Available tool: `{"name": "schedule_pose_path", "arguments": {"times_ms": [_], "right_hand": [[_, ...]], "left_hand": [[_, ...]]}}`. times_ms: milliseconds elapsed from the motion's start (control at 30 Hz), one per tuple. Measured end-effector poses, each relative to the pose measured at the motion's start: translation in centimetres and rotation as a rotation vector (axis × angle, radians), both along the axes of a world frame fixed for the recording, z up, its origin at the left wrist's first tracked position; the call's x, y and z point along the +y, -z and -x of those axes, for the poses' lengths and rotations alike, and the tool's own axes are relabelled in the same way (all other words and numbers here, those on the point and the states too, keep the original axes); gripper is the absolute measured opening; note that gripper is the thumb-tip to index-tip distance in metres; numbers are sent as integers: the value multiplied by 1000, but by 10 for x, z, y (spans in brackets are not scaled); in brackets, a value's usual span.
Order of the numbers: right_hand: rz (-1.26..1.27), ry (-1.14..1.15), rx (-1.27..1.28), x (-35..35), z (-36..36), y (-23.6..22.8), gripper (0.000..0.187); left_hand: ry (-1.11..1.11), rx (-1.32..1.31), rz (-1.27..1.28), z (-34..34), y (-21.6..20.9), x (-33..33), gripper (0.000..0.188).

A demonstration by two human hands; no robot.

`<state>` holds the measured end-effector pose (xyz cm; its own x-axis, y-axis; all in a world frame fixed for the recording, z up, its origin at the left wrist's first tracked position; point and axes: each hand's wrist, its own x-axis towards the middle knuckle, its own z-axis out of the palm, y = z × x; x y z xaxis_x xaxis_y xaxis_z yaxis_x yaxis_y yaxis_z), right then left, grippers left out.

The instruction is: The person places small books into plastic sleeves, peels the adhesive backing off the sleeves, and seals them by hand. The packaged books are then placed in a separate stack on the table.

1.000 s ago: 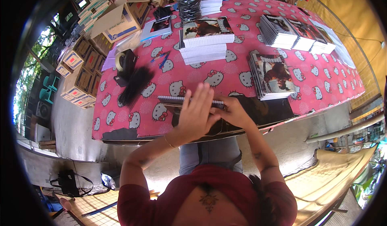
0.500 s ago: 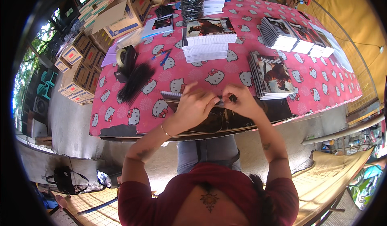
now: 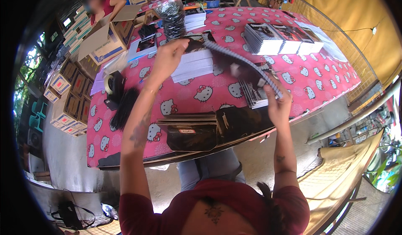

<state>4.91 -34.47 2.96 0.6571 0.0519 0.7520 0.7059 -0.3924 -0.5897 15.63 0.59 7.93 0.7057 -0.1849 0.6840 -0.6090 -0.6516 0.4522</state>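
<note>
My right hand (image 3: 279, 106) grips the near end of a spiral notebook (image 3: 247, 69) with a dark cover, fingers and thumb closed on it. The notebook is tilted and bowed, its spine running up to the far left, and motion blurs part of it. Beneath it lies a stack of bound notebooks (image 3: 256, 99), partly hidden. My left hand (image 3: 169, 57) reaches out with extended fingers to the left edge of the middle notebook stack (image 3: 192, 67). Nothing shows in that hand; whether it touches the stack I cannot tell.
At the table's near edge stands a dark wooden block (image 3: 190, 132). Black binding combs (image 3: 125, 107) and a tape dispenser (image 3: 114, 88) lie left. More notebook stacks (image 3: 261, 40) sit far right, beside a wrapped black bundle (image 3: 172, 21). Cartons (image 3: 106, 42) and another person (image 3: 102, 9) are far left.
My hands have parted from the near edge. My right hand has carried the notebook right over the stack; my left hand has moved forward to the middle stack. The view has shifted.
</note>
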Motion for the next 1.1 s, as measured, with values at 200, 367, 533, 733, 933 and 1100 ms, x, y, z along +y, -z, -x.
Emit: {"name": "schedule_pose_path", "arguments": {"times_ms": [200,367,533,733,933,1100], "right_hand": [[680,230,-43,-82,-60,63,53],[709,237,41,-81,-58,93,63],[273,22,14,-9,-43,53,57],[189,-236,67,62,-26,64,48],[133,-167,66,56,-17,75,60],[-256,-279,251,67,-7,58,79]], "left_hand": [[-197,-259,-530,-73,90,14,27],[-141,-104,-495,-59,71,15,23],[-299,-359,-486,-31,35,2,23],[-266,-226,-566,-55,79,4,24],[-325,-348,-502,-12,27,-6,20],[-71,-244,-405,90,-39,-30,19]]}}
